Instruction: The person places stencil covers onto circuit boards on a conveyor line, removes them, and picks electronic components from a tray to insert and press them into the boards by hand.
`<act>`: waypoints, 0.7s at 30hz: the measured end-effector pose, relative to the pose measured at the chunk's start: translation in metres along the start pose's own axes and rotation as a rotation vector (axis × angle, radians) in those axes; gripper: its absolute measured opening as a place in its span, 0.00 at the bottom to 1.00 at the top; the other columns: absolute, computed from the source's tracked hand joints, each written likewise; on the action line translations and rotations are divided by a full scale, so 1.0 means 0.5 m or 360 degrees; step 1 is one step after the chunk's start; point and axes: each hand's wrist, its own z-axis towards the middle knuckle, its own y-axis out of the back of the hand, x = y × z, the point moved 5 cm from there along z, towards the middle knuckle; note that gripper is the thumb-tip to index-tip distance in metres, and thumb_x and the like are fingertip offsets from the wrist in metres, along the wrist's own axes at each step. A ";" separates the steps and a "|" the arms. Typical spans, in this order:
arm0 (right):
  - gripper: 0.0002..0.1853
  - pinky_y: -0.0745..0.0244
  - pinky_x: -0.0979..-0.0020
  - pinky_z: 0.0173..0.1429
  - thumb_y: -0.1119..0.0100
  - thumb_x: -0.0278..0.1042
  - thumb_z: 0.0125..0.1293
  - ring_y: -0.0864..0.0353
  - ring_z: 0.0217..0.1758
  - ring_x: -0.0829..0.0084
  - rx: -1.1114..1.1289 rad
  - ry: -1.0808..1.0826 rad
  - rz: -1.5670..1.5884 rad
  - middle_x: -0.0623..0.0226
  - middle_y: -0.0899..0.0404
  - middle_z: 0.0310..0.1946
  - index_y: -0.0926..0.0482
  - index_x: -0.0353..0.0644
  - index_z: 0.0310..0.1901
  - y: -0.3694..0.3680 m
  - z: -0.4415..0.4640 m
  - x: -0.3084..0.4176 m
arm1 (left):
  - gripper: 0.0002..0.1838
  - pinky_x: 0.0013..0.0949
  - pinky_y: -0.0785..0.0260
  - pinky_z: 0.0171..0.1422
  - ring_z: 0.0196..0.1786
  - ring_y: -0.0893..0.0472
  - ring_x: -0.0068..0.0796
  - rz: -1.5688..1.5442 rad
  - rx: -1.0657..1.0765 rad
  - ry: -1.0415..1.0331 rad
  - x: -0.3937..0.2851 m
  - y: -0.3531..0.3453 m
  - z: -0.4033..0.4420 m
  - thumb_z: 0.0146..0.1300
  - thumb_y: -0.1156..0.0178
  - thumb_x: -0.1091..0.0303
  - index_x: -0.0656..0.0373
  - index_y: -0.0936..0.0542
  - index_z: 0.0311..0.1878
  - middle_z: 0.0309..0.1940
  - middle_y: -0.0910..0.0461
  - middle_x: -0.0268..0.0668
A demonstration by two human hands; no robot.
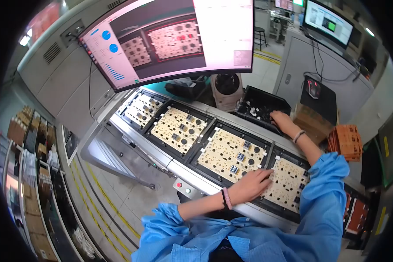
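My left hand (pixel 251 185) reaches over the near side of the line, fingers stretched out at the gap between two framed boards. Its fingertips are at the left edge of the rightmost cream circuit board (pixel 285 183). Left of that hand lies another cream circuit board (pixel 222 150) with black round parts and small blue-grey blocks on it. My right hand (pixel 285 123) is at the right end of a black bin (pixel 262 107) holding small white pieces. Its fingers are bent and apart from the thumb, and I see nothing held in them.
Farther left on the line sit more framed boards (pixel 177 129). A large monitor (pixel 170 43) hangs behind them. Beyond the right hand stands a cardboard box (pixel 312 118) with a mouse (pixel 312 87) on top, beside stacked orange trays (pixel 347 142). Red and green buttons (pixel 183 187) are at the front edge.
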 end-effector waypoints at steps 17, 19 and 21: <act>0.09 0.18 0.74 0.45 0.46 0.20 0.73 0.14 0.40 0.72 -0.0271 -0.0584 0.1487 0.59 0.14 0.38 0.24 0.33 0.52 0.057 -0.058 -0.046 | 0.20 0.45 0.18 0.55 0.55 0.14 0.46 0.0774 0.0985 0.0861 0.621 -0.106 0.400 0.47 0.28 0.74 0.62 0.12 0.48 0.51 0.14 0.49; 0.09 0.17 0.77 0.48 0.45 0.24 0.75 0.14 0.44 0.74 -0.0221 -0.0703 0.1862 0.58 0.15 0.45 0.24 0.32 0.53 0.069 -0.080 -0.041 | 0.21 0.45 0.17 0.54 0.56 0.14 0.46 0.0832 0.1143 0.0941 0.595 -0.081 0.404 0.44 0.26 0.76 0.60 0.12 0.47 0.51 0.13 0.46; 0.10 0.16 0.77 0.47 0.45 0.26 0.76 0.14 0.45 0.75 -0.0247 -0.0841 0.2167 0.57 0.15 0.47 0.24 0.32 0.54 0.111 -0.110 0.001 | 0.14 0.43 0.17 0.48 0.49 0.12 0.46 0.0875 0.1011 0.0805 0.604 -0.082 0.396 0.47 0.30 0.74 0.61 0.11 0.40 0.42 0.12 0.49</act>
